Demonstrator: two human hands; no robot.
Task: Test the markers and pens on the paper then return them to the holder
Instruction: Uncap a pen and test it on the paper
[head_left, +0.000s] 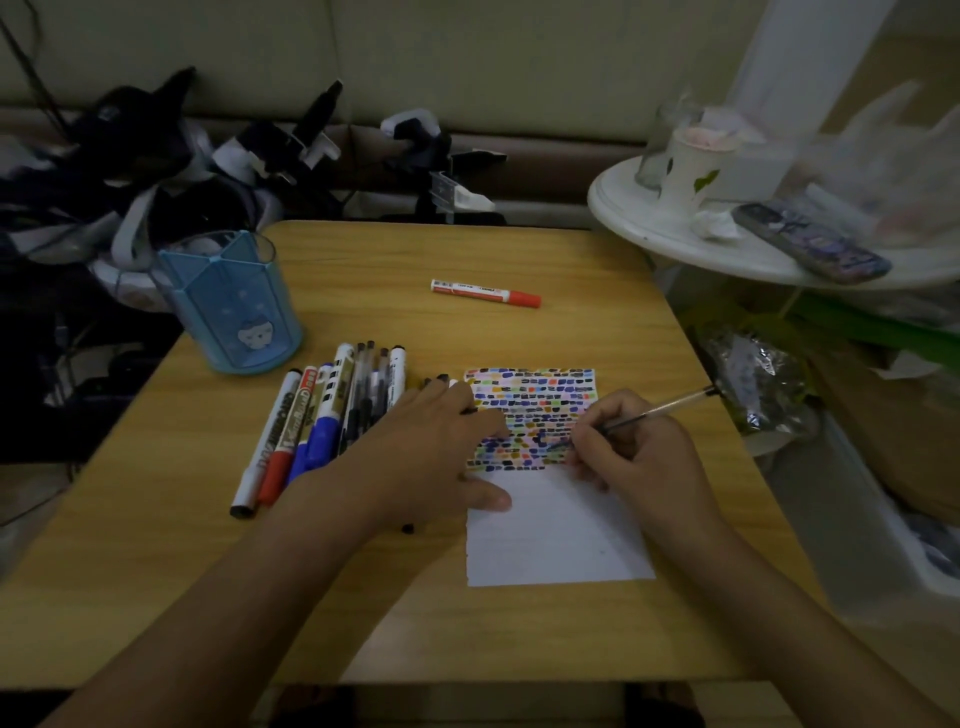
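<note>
Markers and pens (332, 415) are lying fanned in a row on the wooden table (519, 280), left of the white paper sheet (550, 530).

The pale rectangular table is carrying everything; the paper, its far half covered in small coloured dashes, is lying near the right edge. The translucent blue plastic holder (234, 306) is standing upright at the far left corner. The left hand (431, 447) is pressing flat with straight fingers, spanning the pens and the paper's left edge. The right hand (628, 447) is gripping a thin clear-barrelled pen (660, 408), its tip touching the dashes. A red-capped white marker (485, 293) is lying alone, well apart, at the far middle.
</note>
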